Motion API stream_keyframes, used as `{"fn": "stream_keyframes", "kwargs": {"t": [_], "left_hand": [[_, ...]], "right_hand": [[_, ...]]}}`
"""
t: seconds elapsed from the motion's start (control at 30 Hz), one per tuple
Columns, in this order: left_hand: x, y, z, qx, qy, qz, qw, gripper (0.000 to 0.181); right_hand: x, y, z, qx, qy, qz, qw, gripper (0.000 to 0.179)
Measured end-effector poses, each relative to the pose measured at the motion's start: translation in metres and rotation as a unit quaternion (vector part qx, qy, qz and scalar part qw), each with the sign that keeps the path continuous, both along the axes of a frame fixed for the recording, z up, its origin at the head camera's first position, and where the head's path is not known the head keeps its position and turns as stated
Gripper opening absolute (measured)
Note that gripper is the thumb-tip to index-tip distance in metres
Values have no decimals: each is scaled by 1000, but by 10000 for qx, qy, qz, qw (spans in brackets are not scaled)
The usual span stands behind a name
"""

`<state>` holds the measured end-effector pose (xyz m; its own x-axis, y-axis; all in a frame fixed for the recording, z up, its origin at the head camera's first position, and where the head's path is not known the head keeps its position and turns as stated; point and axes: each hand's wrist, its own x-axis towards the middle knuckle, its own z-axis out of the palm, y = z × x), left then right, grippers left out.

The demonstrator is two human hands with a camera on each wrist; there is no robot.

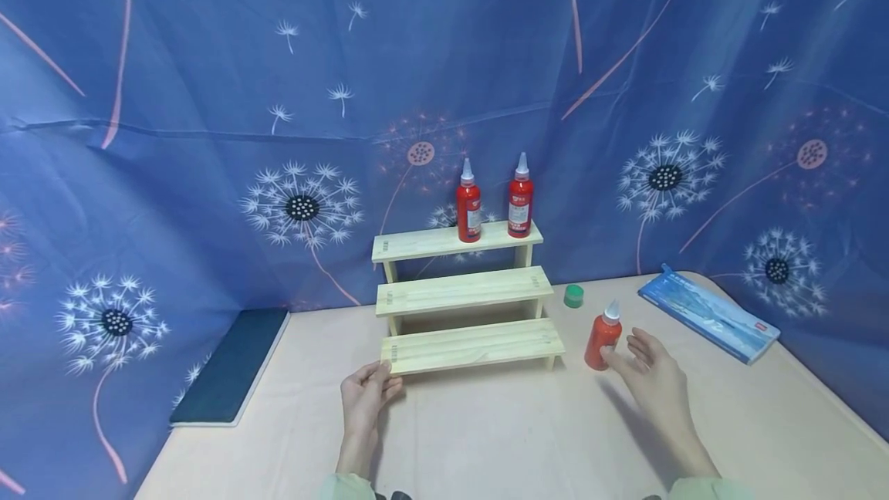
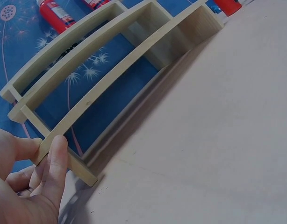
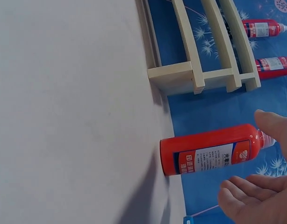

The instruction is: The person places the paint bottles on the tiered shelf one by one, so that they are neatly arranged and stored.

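Observation:
My left hand [image 1: 366, 396] pinches the front left corner of the lowest step of a three-tier wooden rack [image 1: 472, 347]. In the left wrist view, thumb and fingers [image 2: 57, 163] lie on either side of that board's end. A red squeeze bottle [image 1: 601, 342] with a pointed clear nozzle stands upright on the table, right of the rack. Beside it is my right hand [image 1: 656, 384], its thumb apart from the relaxed fingers. The right wrist view shows this bottle [image 3: 209, 150] with its printed label, and no clear grip on it. Two similar bottles [image 1: 468, 211] stand on the top step.
A green cap [image 1: 573, 296] lies between the rack and the blue booklet [image 1: 708, 315] at the right. On the left, a dark green notebook [image 1: 232, 365] lies near the table's edge. Behind everything hangs a blue dandelion-print curtain [image 1: 444, 60].

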<state>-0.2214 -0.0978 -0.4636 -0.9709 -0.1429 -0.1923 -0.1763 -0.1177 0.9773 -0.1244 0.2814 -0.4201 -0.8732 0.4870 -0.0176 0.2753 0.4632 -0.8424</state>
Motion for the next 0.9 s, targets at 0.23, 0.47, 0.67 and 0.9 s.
{"fn": "stream_keyframes", "kwargs": {"t": [0.23,0.47,0.67,0.9], "left_hand": [[0,-1,1,-58,4,-18,10000,39],[1,-1,1,3,2,6,10000,38],[1,-2,2,-1,-2,57,10000,36],[-2,-1,0,91,-40,47,9999,35]], "right_hand": [[-15,-2,1,-13,118,85,9999,93],[-30,-4,-3,71,-72,59,9999,91],[-41,-5,-6,175,-121,57,9998,78],[-40,-2,-8,122,-103,14,9999,67]]}}
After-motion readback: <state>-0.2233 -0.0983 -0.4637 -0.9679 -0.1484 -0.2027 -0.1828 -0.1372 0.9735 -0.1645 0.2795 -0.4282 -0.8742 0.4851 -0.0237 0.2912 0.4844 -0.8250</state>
